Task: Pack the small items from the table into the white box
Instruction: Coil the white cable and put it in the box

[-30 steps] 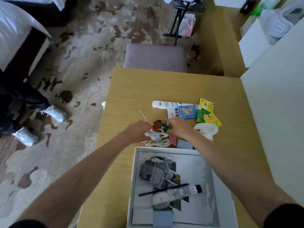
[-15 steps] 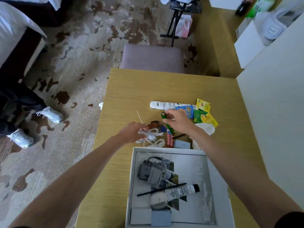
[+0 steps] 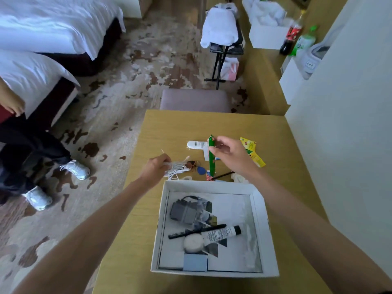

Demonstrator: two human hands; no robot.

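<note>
White box (image 3: 263, 211), two hands, one green stick (image 3: 211, 160)

The right hand (image 3: 228, 154) has lifted the green stick (image 3: 211, 158) upright off the table, while the left hand (image 3: 157, 168) has apparently raised the white cable (image 3: 177, 168) slightly.

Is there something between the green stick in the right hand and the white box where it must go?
Nothing visible blocks it. The right hand holds the green stick upright above the table, and the white box below is open on top.
</note>
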